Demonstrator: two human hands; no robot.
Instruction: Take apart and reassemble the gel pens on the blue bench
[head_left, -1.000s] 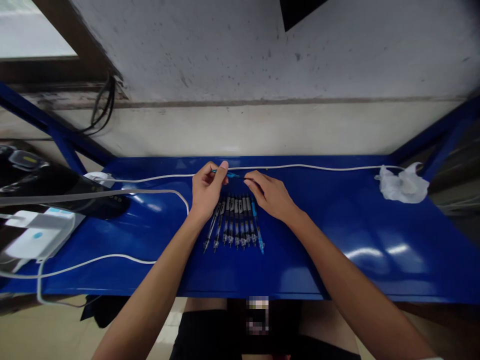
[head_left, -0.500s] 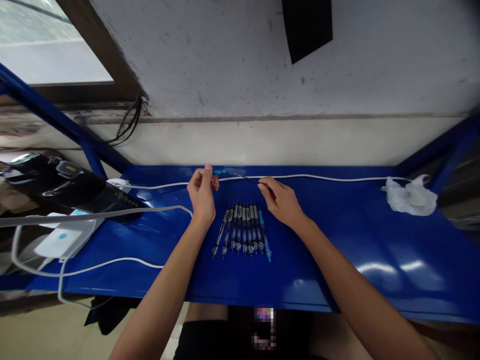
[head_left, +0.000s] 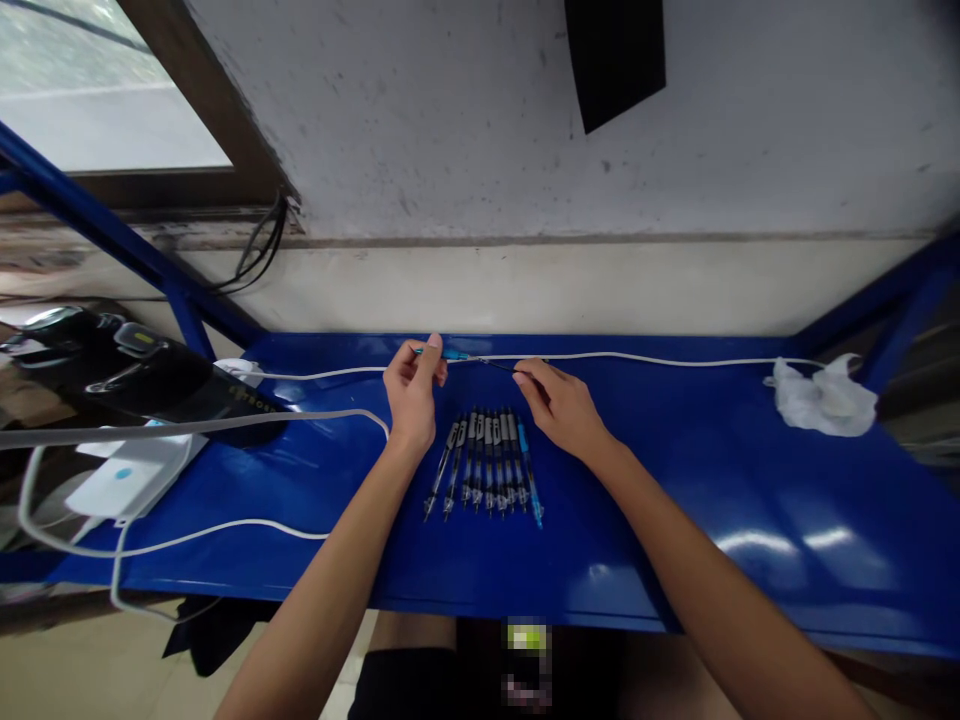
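Note:
My left hand (head_left: pixel 412 395) pinches a light-blue pen piece (head_left: pixel 454 354) between thumb and fingers, above the back of the blue table. Facing it, my right hand (head_left: pixel 561 405) has its fingertips closed on a thin dark pen refill (head_left: pixel 498 364). The refill's left end meets the right end of the blue piece; whether it is inside cannot be made out. Below and between the hands lies a row of several click pens (head_left: pixel 489 460), most with grey and black tops and clear barrels. A light-blue pen (head_left: pixel 529 470) ends the row on the right.
A white cable (head_left: pixel 622 352) runs along the table's back. At left are a black bottle (head_left: pixel 187 385), a white power strip (head_left: pixel 131 478) and more cords. A crumpled white plastic bag (head_left: pixel 823 395) sits at far right. Blue frame bars (head_left: pixel 112 225) rise at the sides.
My left hand has shifted slightly right with the blue pen piece. The gap between that piece and the refill has closed. The row of pens lies as before.

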